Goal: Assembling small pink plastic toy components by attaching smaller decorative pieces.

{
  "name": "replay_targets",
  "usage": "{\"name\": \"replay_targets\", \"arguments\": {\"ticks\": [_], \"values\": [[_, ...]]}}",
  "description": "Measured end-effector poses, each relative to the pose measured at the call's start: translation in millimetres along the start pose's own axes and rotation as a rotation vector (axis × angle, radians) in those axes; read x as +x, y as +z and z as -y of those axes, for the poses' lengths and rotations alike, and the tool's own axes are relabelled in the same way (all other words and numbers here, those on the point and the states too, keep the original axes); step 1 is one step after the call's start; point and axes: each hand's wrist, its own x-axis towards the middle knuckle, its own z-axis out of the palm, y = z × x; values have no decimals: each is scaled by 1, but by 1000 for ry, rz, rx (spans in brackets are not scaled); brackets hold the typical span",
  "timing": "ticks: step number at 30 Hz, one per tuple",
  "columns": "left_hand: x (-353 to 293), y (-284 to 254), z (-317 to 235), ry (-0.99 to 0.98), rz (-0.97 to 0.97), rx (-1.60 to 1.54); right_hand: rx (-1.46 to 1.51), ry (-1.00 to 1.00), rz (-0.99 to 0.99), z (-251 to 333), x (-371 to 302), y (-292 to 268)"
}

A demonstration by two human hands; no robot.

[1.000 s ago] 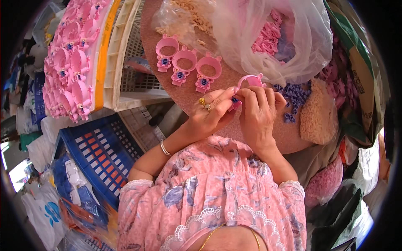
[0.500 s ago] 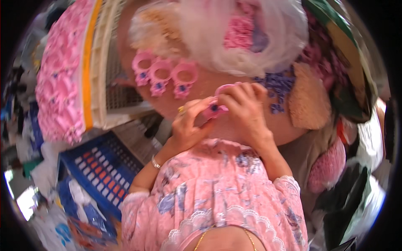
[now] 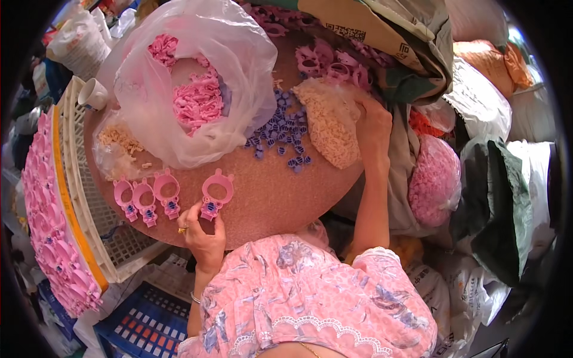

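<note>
My left hand (image 3: pixel 204 237) is closed on the lower end of a pink plastic ring piece (image 3: pixel 230 190), pinching it by its blue centre near the table's front edge. Three similar pink ring pieces (image 3: pixel 143 197), each with a blue part, lie in a row to its left. My right hand (image 3: pixel 375 128) reaches far right, beside a clear bag of small beige pieces (image 3: pixel 335 128) and close to loose pink ring pieces (image 3: pixel 340 68). Its fingertips are hidden, so I cannot see whether it grips anything. Small blue pieces (image 3: pixel 277 128) are scattered left of the beige bag.
A large clear bag (image 3: pixel 250 71) with pink pieces stands on the round brown table (image 3: pixel 280 206). At left are a smaller bag of beige bits (image 3: pixel 119 143), a white cup (image 3: pixel 94 94) and a cream crate (image 3: pixel 83 179). An open sack (image 3: pixel 418 59) stands at far right.
Both hands were together on the pink ring piece. Now my left hand holds it alone, further left, and my right hand has let go and moved away to the far right. The view has shifted.
</note>
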Motion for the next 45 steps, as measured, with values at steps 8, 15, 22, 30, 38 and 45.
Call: {"name": "replay_targets", "arguments": {"ticks": [8,15,22,30,38,45], "values": [[6,1,-13,-26,107,98,127,-47,-33,-13,13,29],[4,6,-5,-50,60,51,131,-60,402,-10,13,8],[6,9,-3,-16,42,58,46,131,531,-12,4,-10],[4,9,0,-4,41,68,711,668,512,2,33,-18],[6,7,-3,-8,33,66,236,102,145,-39,26,31],[4,8,2,-8,17,65,-5,-50,303,-19,24,41]]}}
